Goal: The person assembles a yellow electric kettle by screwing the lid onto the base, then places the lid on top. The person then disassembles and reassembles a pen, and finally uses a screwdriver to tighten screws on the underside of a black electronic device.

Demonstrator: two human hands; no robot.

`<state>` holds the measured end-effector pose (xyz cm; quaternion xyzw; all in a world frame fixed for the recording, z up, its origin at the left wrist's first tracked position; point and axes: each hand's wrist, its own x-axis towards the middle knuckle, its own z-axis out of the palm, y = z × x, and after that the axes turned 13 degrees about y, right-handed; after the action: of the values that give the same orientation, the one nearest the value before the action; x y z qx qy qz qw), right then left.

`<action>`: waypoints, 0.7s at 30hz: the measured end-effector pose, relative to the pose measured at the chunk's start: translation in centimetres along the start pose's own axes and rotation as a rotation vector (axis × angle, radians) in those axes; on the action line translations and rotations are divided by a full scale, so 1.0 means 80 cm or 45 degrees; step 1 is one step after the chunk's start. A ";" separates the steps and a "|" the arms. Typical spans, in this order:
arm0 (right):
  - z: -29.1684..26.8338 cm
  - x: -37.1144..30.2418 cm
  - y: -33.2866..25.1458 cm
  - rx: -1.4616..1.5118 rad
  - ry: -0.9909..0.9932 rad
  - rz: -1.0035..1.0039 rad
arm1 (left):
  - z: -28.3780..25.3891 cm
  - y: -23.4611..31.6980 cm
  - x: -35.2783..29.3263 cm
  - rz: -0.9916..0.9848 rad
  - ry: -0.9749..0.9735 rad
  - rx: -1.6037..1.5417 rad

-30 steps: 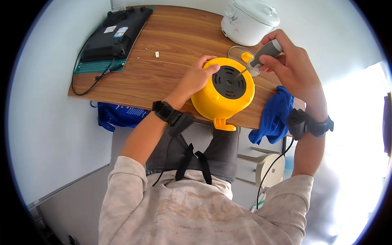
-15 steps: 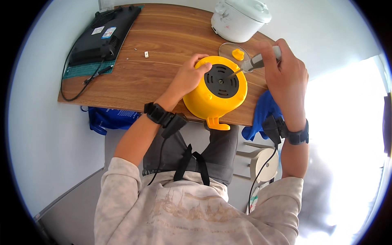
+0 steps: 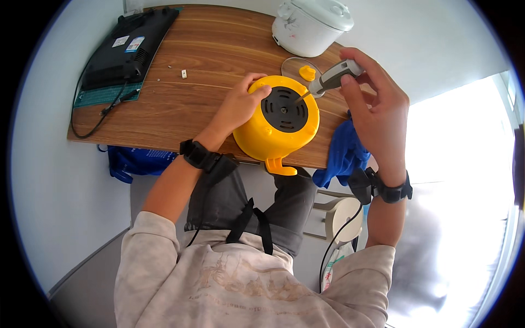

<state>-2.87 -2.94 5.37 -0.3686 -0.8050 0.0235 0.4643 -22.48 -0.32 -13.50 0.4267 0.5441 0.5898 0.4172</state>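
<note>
A yellow electric pot stands tilted at the table's front edge, its underside facing me and its handle toward my body. A black slotted disc fills the middle of that underside, with a small screw hole at its centre. My left hand grips the pot's side, thumb on the rim. In my right hand a grey screwdriver slants down to the disc, held between thumb and fingers near the handle's end. Its tip seems to be over the disc's upper part; contact cannot be made out.
Behind the pot lies a glass lid with a yellow knob. A white rice cooker stands at the back right. At left, a black appliance with a cord rests on a green mat. A blue cloth hangs at the right edge.
My right fingers have shifted on the screwdriver, uncovering more of its handle. The pot and my left hand keep their places on the table; the whole view has slid slightly.
</note>
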 end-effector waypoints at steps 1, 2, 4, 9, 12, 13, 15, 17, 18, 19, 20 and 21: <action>-0.007 0.000 0.003 -0.018 -0.026 0.021 | 0.004 0.001 -0.001 -0.002 0.005 -0.006; -0.011 -0.001 0.008 -0.026 -0.032 0.028 | 0.008 0.001 -0.002 -0.003 0.011 -0.012; -0.017 -0.003 0.019 -0.036 -0.045 0.044 | 0.016 -0.001 -0.003 -0.011 0.012 -0.035; -0.028 0.000 0.037 -0.141 -0.014 -0.079 | 0.031 0.007 -0.001 -0.032 0.015 -0.035; -0.028 0.005 0.045 -0.175 0.011 -0.119 | 0.038 -0.003 0.004 -0.010 -0.011 -0.055; -0.027 0.008 0.045 -0.186 0.015 -0.120 | 0.039 -0.005 0.005 -0.010 -0.002 -0.041; -0.026 0.014 0.043 -0.257 -0.002 -0.105 | 0.040 -0.007 0.007 -0.009 0.013 -0.014; -0.024 0.018 0.049 -0.352 0.010 -0.122 | 0.042 -0.006 0.008 -0.012 0.014 -0.010; -0.023 0.020 0.056 -0.412 0.027 -0.148 | 0.044 -0.006 0.010 -0.014 0.015 -0.011; -0.022 0.022 0.062 -0.473 0.045 -0.174 | 0.045 -0.005 0.011 -0.007 0.013 -0.004; -0.023 0.023 0.066 -0.519 0.071 -0.210 | 0.046 -0.005 0.012 0.001 0.010 0.003; -0.022 0.023 0.071 -0.562 0.098 -0.249 | 0.046 -0.007 0.013 0.010 0.011 0.011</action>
<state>1.17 1.78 5.58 -0.3821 -0.8041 -0.2120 0.4030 -19.23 1.77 -13.81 0.4281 0.5468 0.5908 0.4107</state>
